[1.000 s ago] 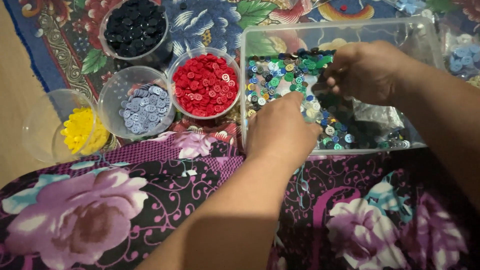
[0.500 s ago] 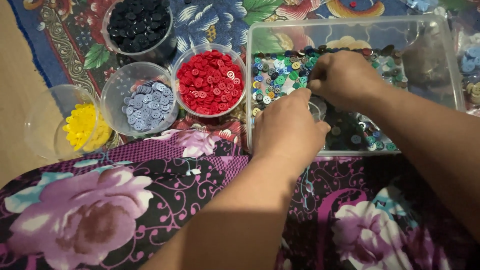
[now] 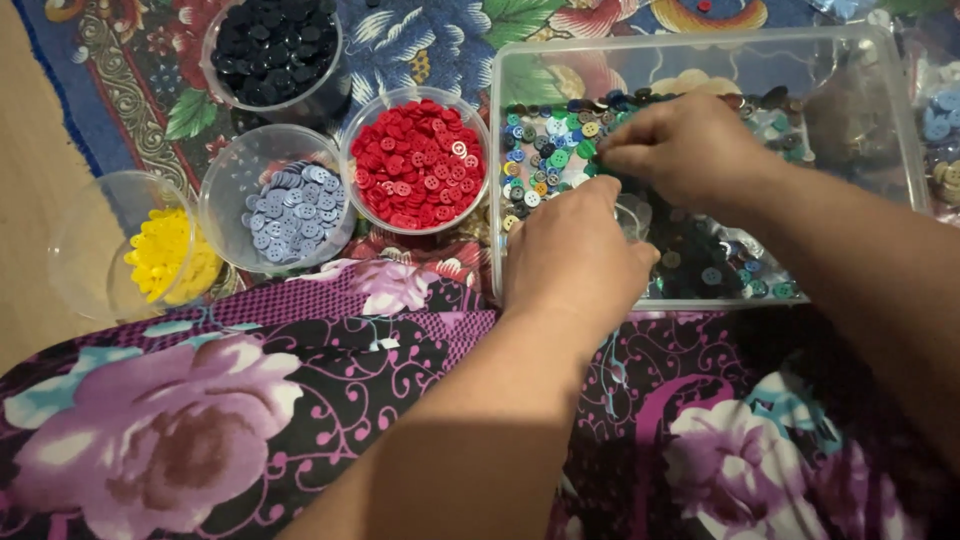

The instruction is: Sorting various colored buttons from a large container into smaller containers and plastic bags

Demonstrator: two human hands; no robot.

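left hand (image 3: pixel 572 262): fingertips hidden | right hand (image 3: pixel 685 152): fingertips buried in buttons (image 3: pixel 545 150) | grasp unclear

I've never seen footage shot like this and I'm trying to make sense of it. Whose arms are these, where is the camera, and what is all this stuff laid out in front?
The camera sits on a person's head and looks down, so the two arms are that person's own. Both hands reach into a clear plastic box full of mixed buttons in many colours. The left hand rests at the box's near edge by a small clear cup; the right hand is over the buttons, fingertips pinched together, though what they pinch is hidden. To the left stand four clear tubs, each with one colour: black buttons, red buttons, pale blue buttons and yellow buttons. Everything sits on a patterned floral cloth; purple flowered fabric fills the foreground.
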